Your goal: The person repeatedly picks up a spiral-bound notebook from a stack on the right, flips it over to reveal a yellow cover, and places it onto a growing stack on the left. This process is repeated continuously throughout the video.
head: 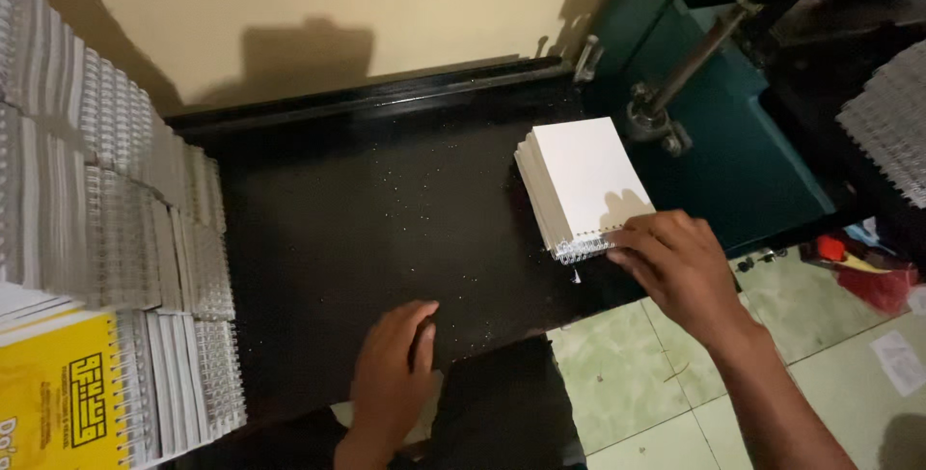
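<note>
A white pad of blank sheets (pixel 586 176) with a metal spiral wire along its near edge lies at the right end of a black table (pixel 367 229), next to a green machine (pixel 714 132). My right hand (pixel 680 262) rests its fingertips on the wire-bound edge of the pad. My left hand (pixel 395 373) lies flat, palm down, on the table's near edge with nothing in it.
Stacks of spiral-bound white pads (pixel 116 219) fill the left side, with a yellow-covered one (pixel 58 393) in front. More wire-bound pads (pixel 892 123) sit at the far right. A metal lever (pixel 690 60) sticks out of the machine. Green tiled floor (pixel 656 373) lies below.
</note>
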